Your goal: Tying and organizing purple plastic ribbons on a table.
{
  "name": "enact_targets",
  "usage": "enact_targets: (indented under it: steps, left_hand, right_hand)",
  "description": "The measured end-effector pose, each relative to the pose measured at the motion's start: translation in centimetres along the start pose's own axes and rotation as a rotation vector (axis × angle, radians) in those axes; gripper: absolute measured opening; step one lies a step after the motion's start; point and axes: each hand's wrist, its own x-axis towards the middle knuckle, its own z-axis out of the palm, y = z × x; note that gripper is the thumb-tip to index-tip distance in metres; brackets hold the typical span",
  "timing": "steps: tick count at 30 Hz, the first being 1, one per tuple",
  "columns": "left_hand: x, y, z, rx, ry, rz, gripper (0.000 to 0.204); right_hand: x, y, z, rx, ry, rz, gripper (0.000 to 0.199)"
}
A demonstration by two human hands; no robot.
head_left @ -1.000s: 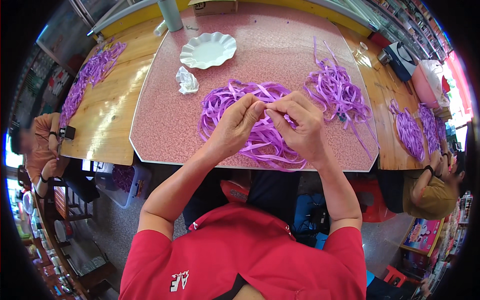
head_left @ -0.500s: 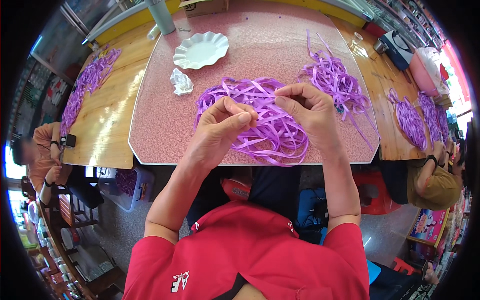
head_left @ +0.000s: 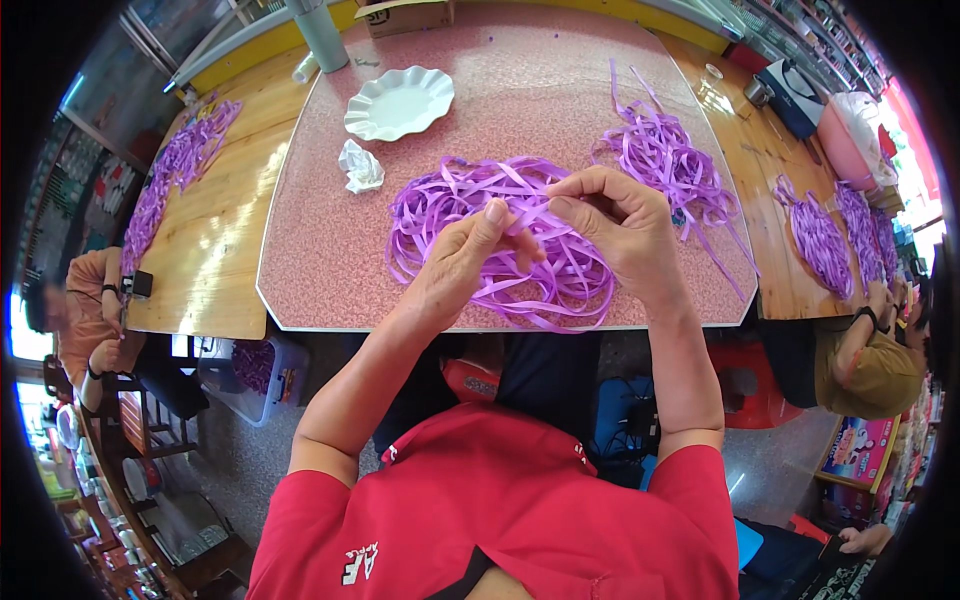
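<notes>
A heap of narrow purple ribbon (head_left: pixel 560 285) lies in loose loops on the pink speckled table, right in front of me. Over its right side, my right hand (head_left: pixel 625 220) pinches a strand between thumb and forefinger. My left hand (head_left: pixel 465 260) is turned with its thumb uppermost, and the strand from the right hand runs to it. Its thumb appears to press the ribbon against a finger mostly hidden behind it, while other fingers, slightly blurred, reach out below.
A second purple ribbon pile (head_left: pixel 665 155) lies to the right. Toward the back left are a white scalloped dish (head_left: pixel 400 103), a crumpled white tissue (head_left: pixel 360 167) and a green-grey bottle (head_left: pixel 320 35). Other people sit at wooden side tables (head_left: pixel 215 230) with more ribbon.
My left hand has moved a little right and rolled over, so its thumb now points up and its fingers reach under the strand. The right hand keeps its pinch nearly in place.
</notes>
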Motion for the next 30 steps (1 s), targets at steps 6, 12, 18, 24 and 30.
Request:
enact_targets:
  steps: [6,12,18,24,30]
  left_hand:
    - [-0.5,0.1,-0.2,0.104,0.11,0.01,0.037]
    - [-0.6,-0.1,-1.6,0.125,0.058,0.12,0.031]
    - [-0.7,0.0,0.8,0.184,0.105,0.106,0.034]
    - [-1.1,-0.3,0.4,0.137,-0.061,-0.059,0.032]
    - [-1.0,0.1,0.6,-0.002,-0.031,-0.072,0.021]
  right_hand:
    - [-0.2,0.4,-0.2,-0.119,-0.004,-0.036,0.015]
    - [-0.2,-0.3,-0.2,-0.45,-0.067,-0.091,0.014]
    - [-0.2,0.3,0.1,-0.236,0.011,-0.061,0.013]
    - [-0.1,0.2,0.4,-0.146,0.066,-0.033,0.01]
    - [0.0,0.8,-0.3,-0.23,0.019,-0.095,0.013]
